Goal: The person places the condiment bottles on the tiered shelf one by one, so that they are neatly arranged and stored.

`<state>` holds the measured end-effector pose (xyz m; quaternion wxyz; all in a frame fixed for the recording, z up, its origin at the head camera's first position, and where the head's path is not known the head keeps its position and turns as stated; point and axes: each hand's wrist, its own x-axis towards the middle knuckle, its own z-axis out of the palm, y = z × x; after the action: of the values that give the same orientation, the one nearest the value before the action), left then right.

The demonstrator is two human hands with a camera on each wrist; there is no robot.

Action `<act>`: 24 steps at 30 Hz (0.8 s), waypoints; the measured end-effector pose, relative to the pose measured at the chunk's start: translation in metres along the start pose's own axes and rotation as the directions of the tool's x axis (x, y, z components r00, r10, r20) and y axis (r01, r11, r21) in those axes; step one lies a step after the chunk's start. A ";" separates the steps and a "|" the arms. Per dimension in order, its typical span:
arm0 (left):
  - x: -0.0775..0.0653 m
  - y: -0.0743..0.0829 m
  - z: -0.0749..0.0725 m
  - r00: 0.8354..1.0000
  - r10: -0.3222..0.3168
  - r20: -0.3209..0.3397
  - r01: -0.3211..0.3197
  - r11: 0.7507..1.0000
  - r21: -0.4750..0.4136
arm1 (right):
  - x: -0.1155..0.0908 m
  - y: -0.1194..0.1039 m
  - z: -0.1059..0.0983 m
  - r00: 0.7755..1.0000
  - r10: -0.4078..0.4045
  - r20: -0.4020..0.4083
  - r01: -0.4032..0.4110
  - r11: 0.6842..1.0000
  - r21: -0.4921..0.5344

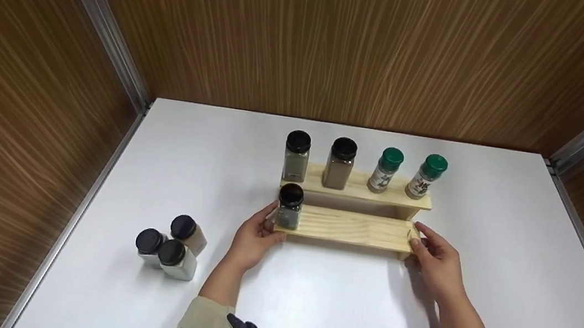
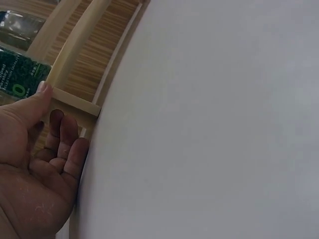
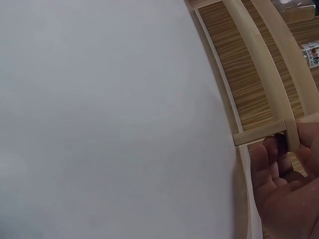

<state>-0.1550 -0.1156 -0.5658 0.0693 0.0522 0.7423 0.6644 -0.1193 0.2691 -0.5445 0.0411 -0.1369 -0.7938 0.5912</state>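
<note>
Pale 2-tier wood rack (image 1: 351, 227) at 2 o'clock from L hand (image 1: 253, 242), 10 o'clock from R hand (image 1: 440, 263); both pinch its ends.

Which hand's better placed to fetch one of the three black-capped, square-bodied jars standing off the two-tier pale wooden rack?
Likely the left hand: it holds the left end of the rack, the side where those jars stand. The right hand holds the opposite end, farther from them.

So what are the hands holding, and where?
The wooden shelf. The left hand grips the left end of its lower step, and the right hand grips the right end.
</note>
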 end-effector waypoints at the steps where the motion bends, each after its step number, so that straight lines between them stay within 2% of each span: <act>1: -0.004 0.001 0.000 1.000 -0.008 -0.002 0.008 1.000 0.008 | 0.000 0.000 0.000 1.000 0.007 0.011 -0.007 1.000 0.009; 8: -0.039 0.016 -0.002 0.998 -0.060 -0.010 0.060 0.996 0.066 | -0.001 -0.004 -0.001 0.999 0.020 0.037 -0.022 0.997 0.071; 11: -0.053 0.026 -0.005 0.999 -0.049 -0.016 0.050 0.995 0.092 | -0.003 -0.005 -0.002 1.000 -0.002 0.027 -0.001 0.996 0.089; 13: -0.063 0.034 -0.007 0.999 -0.021 -0.032 0.025 0.992 0.127 | -0.003 -0.004 -0.003 1.000 -0.017 0.017 0.015 0.995 0.095; 15: -0.074 0.043 -0.009 0.998 0.036 -0.059 -0.024 0.982 0.189 | -0.004 -0.004 -0.003 1.000 -0.023 0.010 0.022 0.996 0.086; 18: -0.088 0.057 -0.012 0.981 0.149 -0.121 -0.106 0.946 0.306 | -0.004 -0.005 -0.003 1.000 -0.026 0.005 0.026 0.997 0.070; 20: -0.095 0.064 -0.016 0.951 0.252 -0.178 -0.169 0.908 0.384 | -0.003 -0.006 -0.002 1.000 -0.027 0.005 0.027 0.997 0.071; 21: -0.097 0.066 -0.018 0.927 0.309 -0.213 -0.199 0.886 0.418 | -0.002 -0.006 -0.001 1.000 -0.029 0.006 0.028 0.997 0.073; 22: -0.099 0.066 -0.021 0.896 0.366 -0.251 -0.226 0.863 0.451 | -0.001 -0.006 0.000 0.999 -0.031 0.008 0.030 0.997 0.076; 23: -0.102 0.066 -0.024 0.858 0.424 -0.291 -0.249 0.837 0.487 | 0.000 -0.006 0.001 0.999 -0.033 0.010 0.032 0.996 0.079; 24: -0.104 0.066 -0.027 0.813 0.480 -0.331 -0.267 0.811 0.520 | 0.000 -0.006 0.002 0.999 -0.034 0.013 0.033 0.996 0.082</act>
<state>-0.0585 -0.1523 -0.4942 -0.2530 0.0617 0.8445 0.4680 -0.1210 0.2660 -0.5394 0.0511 -0.1174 -0.7715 0.6232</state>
